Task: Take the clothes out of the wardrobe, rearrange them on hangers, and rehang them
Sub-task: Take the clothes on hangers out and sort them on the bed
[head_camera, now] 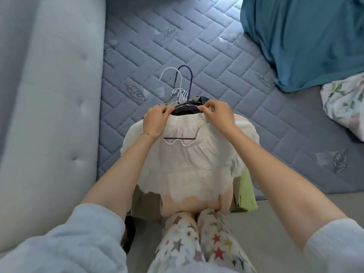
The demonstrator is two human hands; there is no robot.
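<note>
Both hands are at the top of a white skirt (189, 158), fingers curled. The left hand (155, 123) pinches the waistband's left end and the right hand (218, 117) pinches its right end (waistband or hanger wire under it, hard to tell). The skirt lies on top of a clothes pile on the mattress (197, 46). A purple hanger (188, 75) and a white hanger (169, 72) have their hooks sticking out past the pile. Dark cloth (185, 110) shows just above the waistband, and a green garment (246, 194) is at the pile's right edge. Teal cloth (305, 36) lies well apart, top right.
</note>
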